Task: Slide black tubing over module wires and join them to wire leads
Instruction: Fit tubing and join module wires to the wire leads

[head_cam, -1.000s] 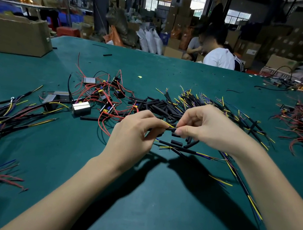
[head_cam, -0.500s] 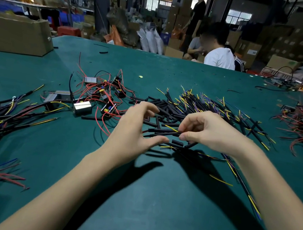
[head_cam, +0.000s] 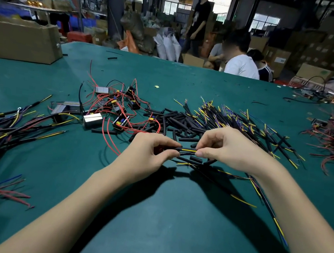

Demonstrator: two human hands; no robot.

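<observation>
Tubing [head_cam: 177,148]: short black piece, being pinched in left hand [head_cam: 152,152] just above tabletop [head_cam: 171,221], mouth facing right for threading. Right hand [head_cam: 228,148] is pinching yellow wire [head_cam: 188,150], feeding its end toward that mouth. Spare tubing pile [head_cam: 179,123] is lying just beyond, within reach.

On the green felt-covered surface [head_cam: 171,221], the heap of short black tubing pieces [head_cam: 180,123] lies at the middle — directly behind the left hand [head_cam: 150,151] and right hand [head_cam: 228,150]. Left of it sits the tangle of small modules with red wires [head_cam: 113,109]; right of it, the spread of black-sheathed wire leads with yellow tips [head_cam: 236,120]. A brown cardboard box [head_cam: 21,39] stands at the far left edge — well apart.
</observation>
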